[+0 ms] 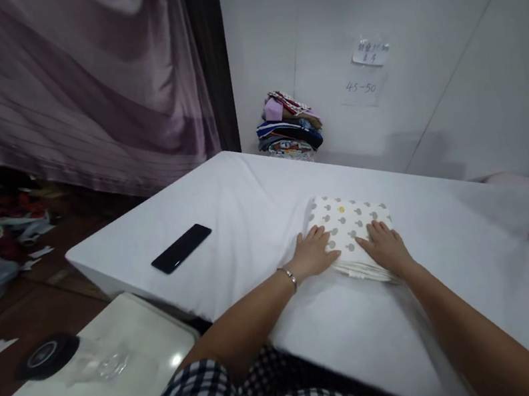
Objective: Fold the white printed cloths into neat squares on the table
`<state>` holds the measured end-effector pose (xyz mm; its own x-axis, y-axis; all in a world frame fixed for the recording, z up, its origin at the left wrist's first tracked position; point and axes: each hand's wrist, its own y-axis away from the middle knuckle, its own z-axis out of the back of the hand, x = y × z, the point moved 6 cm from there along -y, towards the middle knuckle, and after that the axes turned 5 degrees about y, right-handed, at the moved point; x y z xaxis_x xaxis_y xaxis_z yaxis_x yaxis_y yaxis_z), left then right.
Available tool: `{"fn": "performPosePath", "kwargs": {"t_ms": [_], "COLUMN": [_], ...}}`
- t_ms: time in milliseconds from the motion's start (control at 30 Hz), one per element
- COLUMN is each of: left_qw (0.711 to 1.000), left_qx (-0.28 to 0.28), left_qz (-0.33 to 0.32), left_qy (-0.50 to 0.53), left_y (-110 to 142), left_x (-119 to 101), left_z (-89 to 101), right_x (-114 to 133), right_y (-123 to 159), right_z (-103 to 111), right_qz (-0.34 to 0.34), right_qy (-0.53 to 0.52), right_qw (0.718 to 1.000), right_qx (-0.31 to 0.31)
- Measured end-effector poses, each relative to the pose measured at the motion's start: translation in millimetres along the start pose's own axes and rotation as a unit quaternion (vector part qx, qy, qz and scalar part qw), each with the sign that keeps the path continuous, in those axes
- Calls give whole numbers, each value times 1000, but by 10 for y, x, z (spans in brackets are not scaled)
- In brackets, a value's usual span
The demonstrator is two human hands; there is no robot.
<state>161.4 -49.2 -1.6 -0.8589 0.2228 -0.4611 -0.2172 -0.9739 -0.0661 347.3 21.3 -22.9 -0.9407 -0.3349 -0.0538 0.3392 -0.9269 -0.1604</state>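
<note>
The only view is from the person's head, quite near: it faces forward and downward, over the left hand and right hand, across the table, up to the wall.

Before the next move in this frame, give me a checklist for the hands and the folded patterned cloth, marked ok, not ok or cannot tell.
1. Left hand on the cloth: ok, resting at its left side.
2. Right hand on the cloth: ok, resting at its right side.
3. Folded patterned cloth lying on the white-covered table: ok.
4. Near-edge layers flush: not ok, they look slightly staggered.
5. Black phone apart from the cloth: ok.
6. Cloth's underside smooth: cannot tell, hidden.
</note>
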Motion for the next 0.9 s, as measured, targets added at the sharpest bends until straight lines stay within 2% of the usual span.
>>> {"fn": "performPosePath", "kwargs": {"t_ms": [67, 167, 300, 433, 600, 733, 900], "left_qw": [1000, 998, 997, 997, 996, 997, 997], "left_qx": [-3, -57, -14, -11, -7, -17, -18], "left_qz": [16, 19, 72, 81, 85, 79, 76], "left_qy": [-6, -28, -3, 12, 12, 6, 8], "left_y": [-142, -404, -636, -655, -634, -639, -641], "left_x": [-37, -60, 122, 227, 233, 243, 265], "left_z": [45, 116, -22, -110, -124, -130, -161], "right_x": [19, 33, 27, 19, -79, -230, -322], "right_y": [-10, -11, 31, -75, -523, -730, -731], "right_z": [22, 30, 21, 70, 194, -1, -205], "right_qz": [1, -1, 5, 23, -16, -52, -46], "right_qy": [5, 12, 10, 0, -8, -24, -50], "right_qw": [1000, 1000, 1000, 1000, 1000, 998, 998], "right_qx": [0, 1, 2, 19, -10, 19, 11]}}
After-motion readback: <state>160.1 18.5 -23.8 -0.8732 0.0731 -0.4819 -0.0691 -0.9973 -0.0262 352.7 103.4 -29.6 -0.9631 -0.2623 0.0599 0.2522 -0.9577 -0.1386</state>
